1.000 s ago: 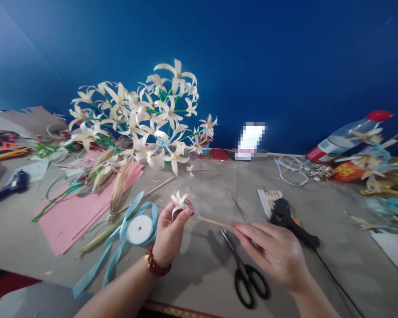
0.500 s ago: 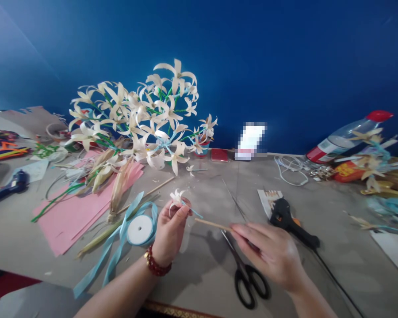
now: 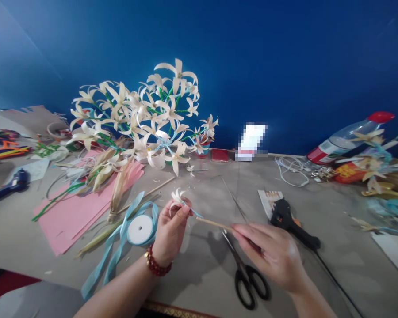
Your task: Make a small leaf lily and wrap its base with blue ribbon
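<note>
Between thumb and fingers, my left hand point(image 3: 173, 223) pinches a small white flower point(image 3: 177, 197) whose short blue-wrapped stem points to the right. My right hand point(image 3: 268, 247) is closed on a thin wooden stick point(image 3: 214, 224), and the stick's free tip is at or very near the end of the blue stem; contact is hard to tell. Black-handled scissors point(image 3: 247, 276) lie just below my right hand. A roll of light blue ribbon point(image 3: 139, 229) lies left of my left hand, its loose ends trailing toward the front edge.
White flowers on green and blue stems point(image 3: 152, 115) stand at the back. Pink paper point(image 3: 64, 216) lies left. A black glue gun point(image 3: 293, 223) with its cord is right, near a bottle point(image 3: 341, 139) and white cable point(image 3: 292, 171). A blue glue gun point(image 3: 15, 182) lies far left.
The stick and my right hand have shifted very slightly to the right. The ribbon's loose end has moved a little to the right. Both hands keep their grips.
</note>
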A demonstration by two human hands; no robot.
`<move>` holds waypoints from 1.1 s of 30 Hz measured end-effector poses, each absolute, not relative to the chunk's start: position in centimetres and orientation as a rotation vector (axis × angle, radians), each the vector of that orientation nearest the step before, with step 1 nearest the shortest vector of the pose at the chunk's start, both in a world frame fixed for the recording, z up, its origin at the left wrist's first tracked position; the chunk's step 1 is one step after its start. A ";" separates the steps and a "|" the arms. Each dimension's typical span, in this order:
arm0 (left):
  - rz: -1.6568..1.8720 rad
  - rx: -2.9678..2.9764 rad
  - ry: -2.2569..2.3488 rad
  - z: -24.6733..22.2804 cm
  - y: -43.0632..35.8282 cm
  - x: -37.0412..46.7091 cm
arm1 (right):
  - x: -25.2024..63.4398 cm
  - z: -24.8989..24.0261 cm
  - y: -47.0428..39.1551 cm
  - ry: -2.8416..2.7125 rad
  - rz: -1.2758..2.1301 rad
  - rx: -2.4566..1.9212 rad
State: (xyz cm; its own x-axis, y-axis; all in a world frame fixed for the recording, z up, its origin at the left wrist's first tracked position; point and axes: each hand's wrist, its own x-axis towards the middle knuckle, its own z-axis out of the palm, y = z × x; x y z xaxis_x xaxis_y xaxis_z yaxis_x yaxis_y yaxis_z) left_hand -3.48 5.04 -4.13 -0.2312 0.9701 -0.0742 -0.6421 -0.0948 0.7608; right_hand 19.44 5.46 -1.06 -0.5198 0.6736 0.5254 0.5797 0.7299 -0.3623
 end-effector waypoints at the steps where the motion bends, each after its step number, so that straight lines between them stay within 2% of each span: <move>1: 1.647 0.548 0.824 -4.2 5.0 -3.5 | 19.4 -1.0 5.5 -2.266 0.190 -0.943; 17: 1.667 0.506 0.806 -3.7 5.2 -3.5 | 19.5 -1.3 5.9 -2.180 0.337 -0.943; 25: 1.649 0.511 0.777 -3.7 5.2 -3.5 | 19.7 -1.7 5.9 -2.121 0.262 -0.985; 33: 1.580 0.551 0.666 -3.5 5.0 -3.6 | 20.6 -2.9 6.9 -2.076 0.054 -1.278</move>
State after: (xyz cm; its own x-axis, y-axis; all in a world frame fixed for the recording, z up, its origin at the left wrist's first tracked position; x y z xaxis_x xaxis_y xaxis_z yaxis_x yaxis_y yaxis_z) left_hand -3.64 4.98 -3.46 -0.1132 0.9931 -0.0304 -0.7152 -0.0602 0.6963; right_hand 20.58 6.91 -2.95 -0.2787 0.8012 0.5296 0.7724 0.5147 -0.3722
